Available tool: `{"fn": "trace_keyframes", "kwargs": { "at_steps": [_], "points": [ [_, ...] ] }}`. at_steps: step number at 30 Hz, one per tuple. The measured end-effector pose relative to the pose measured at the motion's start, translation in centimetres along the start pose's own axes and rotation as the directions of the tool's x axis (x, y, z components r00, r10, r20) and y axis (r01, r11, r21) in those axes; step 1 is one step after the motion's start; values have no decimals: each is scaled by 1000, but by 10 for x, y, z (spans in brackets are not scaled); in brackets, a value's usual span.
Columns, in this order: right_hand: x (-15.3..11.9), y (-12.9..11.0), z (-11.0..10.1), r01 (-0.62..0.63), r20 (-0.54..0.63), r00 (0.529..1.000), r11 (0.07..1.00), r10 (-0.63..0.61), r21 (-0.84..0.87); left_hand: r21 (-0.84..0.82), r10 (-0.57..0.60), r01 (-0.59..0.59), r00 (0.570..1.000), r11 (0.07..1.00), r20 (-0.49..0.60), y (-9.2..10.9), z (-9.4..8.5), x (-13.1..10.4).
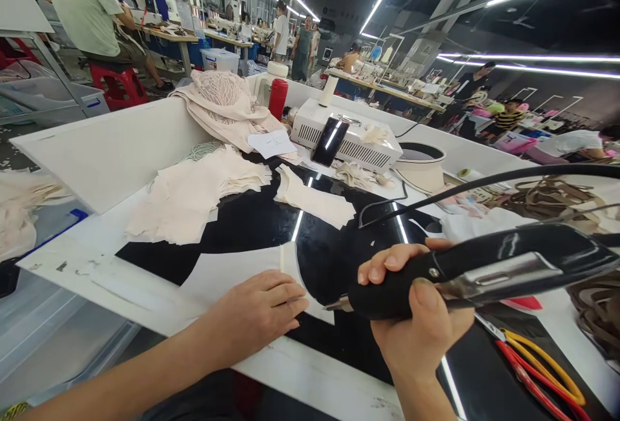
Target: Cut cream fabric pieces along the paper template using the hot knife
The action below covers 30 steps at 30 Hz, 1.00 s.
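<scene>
My right hand (421, 298) is wrapped round a black handheld tool (387, 292) with a metal lever and a cable. The tool's metal tip meets the right edge of a white fabric piece (227, 272) on the black work surface (334, 246). Flat on that piece, near its lower right part, lies my left hand (266, 305), palm down with its fingers stretched out close together. A narrow cream strip (289, 259) runs along the fabric above my left fingertips. Behind it are a pile of cream fabric pieces (179, 201) and a smaller stack (314, 198).
Red and orange-handled scissors (537, 363) lie at the right. Toward the back stand a white vented machine (349, 130), a phone (330, 142) leaning on it, and a red bottle (278, 98). The tool's cable (465, 185) arches over the right side. People sit and stand beyond.
</scene>
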State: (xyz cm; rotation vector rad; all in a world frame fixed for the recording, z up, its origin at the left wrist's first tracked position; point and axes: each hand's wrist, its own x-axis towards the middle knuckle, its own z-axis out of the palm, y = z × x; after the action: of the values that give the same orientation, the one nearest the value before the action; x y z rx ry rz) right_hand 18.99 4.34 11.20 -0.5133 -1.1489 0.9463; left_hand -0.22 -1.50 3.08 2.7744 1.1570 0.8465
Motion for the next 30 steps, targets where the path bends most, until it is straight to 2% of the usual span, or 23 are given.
{"fn": "trace_keyframes", "kwargs": {
  "at_steps": [9,17,30],
  "points": [
    [-9,-3,9,-9,42,999,997,6,79,-1,-6,6,1000,1000,12,1,-5,0],
    [-11,-4,5,-16,62,998,997,11,81,-9,-20,20,1000,1000,16,1,-7,1],
    [-12,3,8,36,37,999,996,-39,87,25,-1,0,1000,1000,28,1,-9,1]
  ]
}}
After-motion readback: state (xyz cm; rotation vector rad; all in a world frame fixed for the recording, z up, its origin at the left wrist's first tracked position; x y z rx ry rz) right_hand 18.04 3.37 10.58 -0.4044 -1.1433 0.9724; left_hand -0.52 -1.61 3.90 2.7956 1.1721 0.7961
